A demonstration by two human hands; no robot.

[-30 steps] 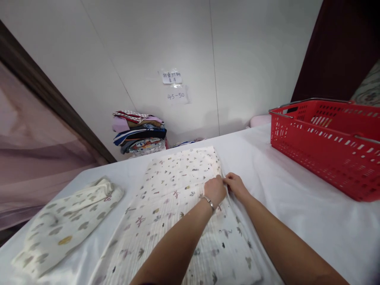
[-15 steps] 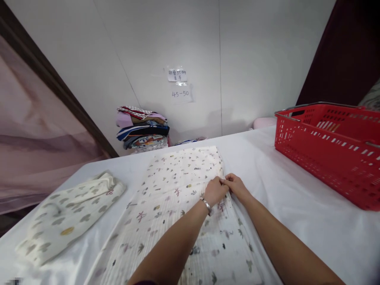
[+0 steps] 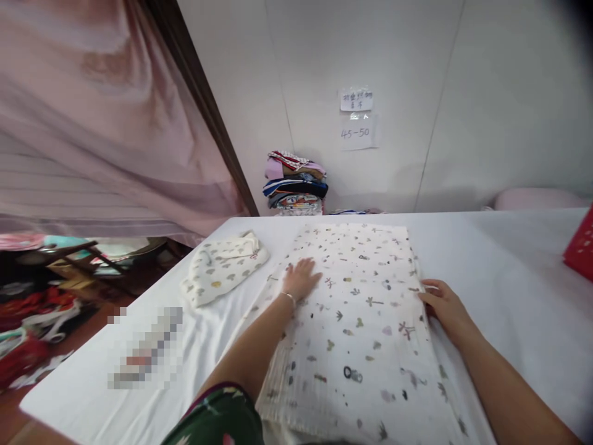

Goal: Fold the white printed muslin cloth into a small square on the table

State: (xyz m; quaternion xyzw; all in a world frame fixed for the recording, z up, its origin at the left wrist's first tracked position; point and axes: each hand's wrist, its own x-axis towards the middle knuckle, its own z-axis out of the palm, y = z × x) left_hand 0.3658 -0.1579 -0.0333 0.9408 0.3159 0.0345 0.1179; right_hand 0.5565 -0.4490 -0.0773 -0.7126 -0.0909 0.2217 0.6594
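A white muslin cloth [image 3: 356,321] with small printed plants and animals lies folded in layers across the table. My left hand [image 3: 302,279] rests flat near its left side, palm down with fingers spread. At the right edge, my right hand [image 3: 443,304] pinches the cloth's border between thumb and fingers; its fingertips are partly hidden. Left of the muslin, a smaller cream cloth [image 3: 222,269] with grey-green shapes lies loosely folded, touched by neither hand.
A white-covered table [image 3: 504,296] carries the cloths. Behind it rises a stack of folded clothes [image 3: 296,185] by the wall. A red basket [image 3: 581,247] shows at the right edge. A pink curtain [image 3: 115,123] hangs at left, with items on the floor below.
My left hand has moved from the right edge to the left part of the muslin and opened flat. My right hand stays at the right edge. The view has turned left.
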